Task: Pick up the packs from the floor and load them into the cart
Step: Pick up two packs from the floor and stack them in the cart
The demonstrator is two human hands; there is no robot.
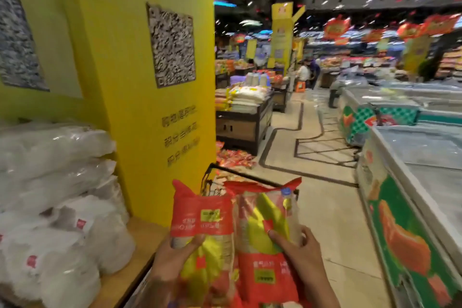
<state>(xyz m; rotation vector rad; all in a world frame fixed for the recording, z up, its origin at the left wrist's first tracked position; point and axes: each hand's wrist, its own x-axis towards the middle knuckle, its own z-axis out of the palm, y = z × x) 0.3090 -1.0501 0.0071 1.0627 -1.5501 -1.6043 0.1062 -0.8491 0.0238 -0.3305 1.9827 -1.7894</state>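
Note:
I hold two red and yellow packs upright in front of me. My left hand (172, 255) grips the left pack (202, 222) at its middle, thumb across the front. My right hand (300, 250) grips the right pack (265, 220) from the right side, fingers over its front. Just beyond the packs stands the cart (240, 174), of which only the dark wire rim shows. A heap of more red packs (233, 157) lies on the floor past the cart, at the foot of a dark display stand.
A yellow pillar (150, 82) rises close on the left, with stacked white bags (57, 195) on a wooden shelf beside it. Chest freezers (412, 182) line the right. A tiled aisle (325, 207) runs between them; shoppers (307, 74) stand far back.

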